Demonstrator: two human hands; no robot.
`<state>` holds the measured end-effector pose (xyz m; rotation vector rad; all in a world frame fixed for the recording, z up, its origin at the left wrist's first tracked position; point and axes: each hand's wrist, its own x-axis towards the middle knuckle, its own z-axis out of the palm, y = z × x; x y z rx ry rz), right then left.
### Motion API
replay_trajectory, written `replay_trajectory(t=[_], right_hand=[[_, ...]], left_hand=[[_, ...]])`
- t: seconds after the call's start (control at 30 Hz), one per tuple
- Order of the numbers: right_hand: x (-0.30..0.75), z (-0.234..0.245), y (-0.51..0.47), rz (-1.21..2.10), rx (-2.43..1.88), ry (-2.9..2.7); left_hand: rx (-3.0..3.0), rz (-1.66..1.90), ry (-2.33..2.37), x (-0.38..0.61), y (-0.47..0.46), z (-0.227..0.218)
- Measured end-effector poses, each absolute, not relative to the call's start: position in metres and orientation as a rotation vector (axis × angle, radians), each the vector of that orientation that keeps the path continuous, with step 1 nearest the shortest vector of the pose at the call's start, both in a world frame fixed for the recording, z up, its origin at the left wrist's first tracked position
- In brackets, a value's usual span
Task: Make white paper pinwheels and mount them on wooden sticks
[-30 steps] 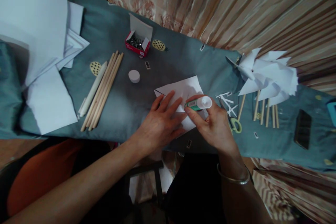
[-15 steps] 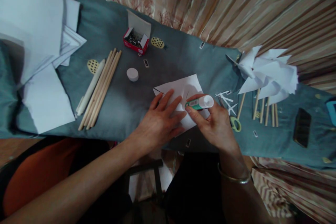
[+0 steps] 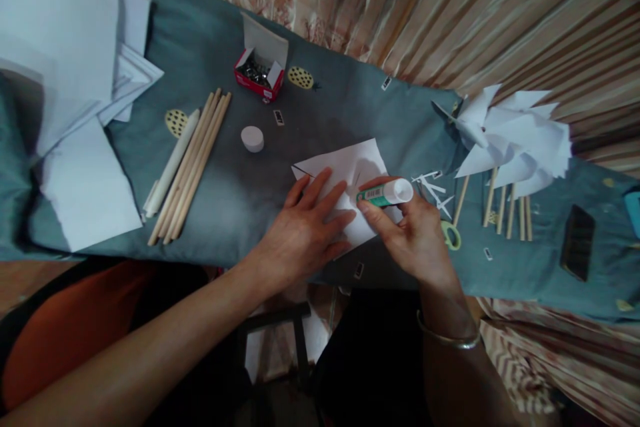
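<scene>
A white paper square with slits cut into it lies on the teal cloth in front of me. My left hand rests flat on its left part, fingers spread. In my right hand is a green and white glue stick, tilted over the paper's middle. The end toward the paper is partly hidden by my fingers, so I cannot tell whether it touches. A white round cap stands on the cloth to the left of the paper.
Wooden sticks and a white pen lie at left, near stacked paper. Behind the cap stands an open red box of metal pins. At right are paper pinwheels, paper scraps, green-handled scissors and a phone.
My right hand has shifted slightly to the right with the glue stick. The left hand stays in place on the paper.
</scene>
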<state>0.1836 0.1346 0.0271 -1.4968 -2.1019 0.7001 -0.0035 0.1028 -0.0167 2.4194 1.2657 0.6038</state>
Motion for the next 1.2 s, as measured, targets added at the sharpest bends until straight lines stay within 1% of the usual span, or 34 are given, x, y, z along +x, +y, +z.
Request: replay_trajectory(t=[0.6, 1.2], right_hand=[[0.182, 0.021, 0.139, 0.540, -1.499, -2.097], [0.173, 0.022, 0.143, 0.626, -1.516, -2.071]], left_hand=[[2.443, 0.652, 1.259, -0.002, 0.103, -0.022], [2.436, 0.585, 1.275, -0.003, 0.102, -0.017]])
